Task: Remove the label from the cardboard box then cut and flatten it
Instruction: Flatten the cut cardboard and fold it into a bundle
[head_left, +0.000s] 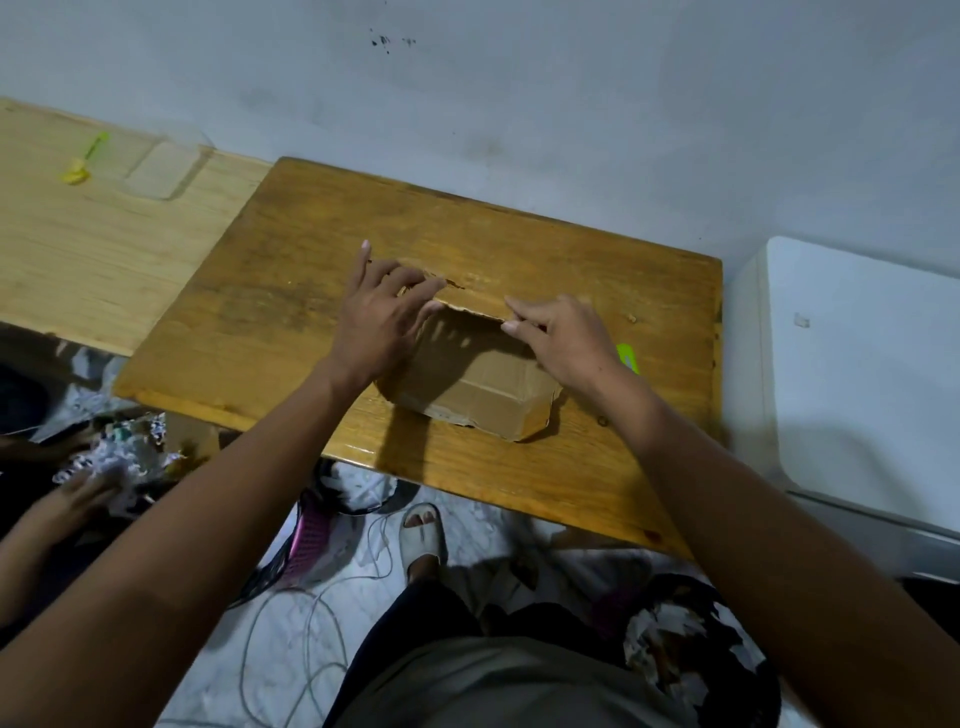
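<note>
A brown cardboard box (480, 384) lies on the orange-brown wooden table (291, 291), its far flap raised and ragged along the top edge. My left hand (376, 317) grips the flap's left end, fingers curled over it. My right hand (558, 338) pinches the flap's right end between thumb and fingers. A bright green tool (627, 357), probably a cutter, lies on the table just right of my right hand, partly hidden by it. I see no label on the visible faces.
A lighter wooden surface (78, 244) at the left holds a clear plastic lid (161, 166) and a yellow-green item (83, 163). A white appliance (857, 364) stands at the right. Cables, crumpled paper and another person's hand (83, 491) are below the table.
</note>
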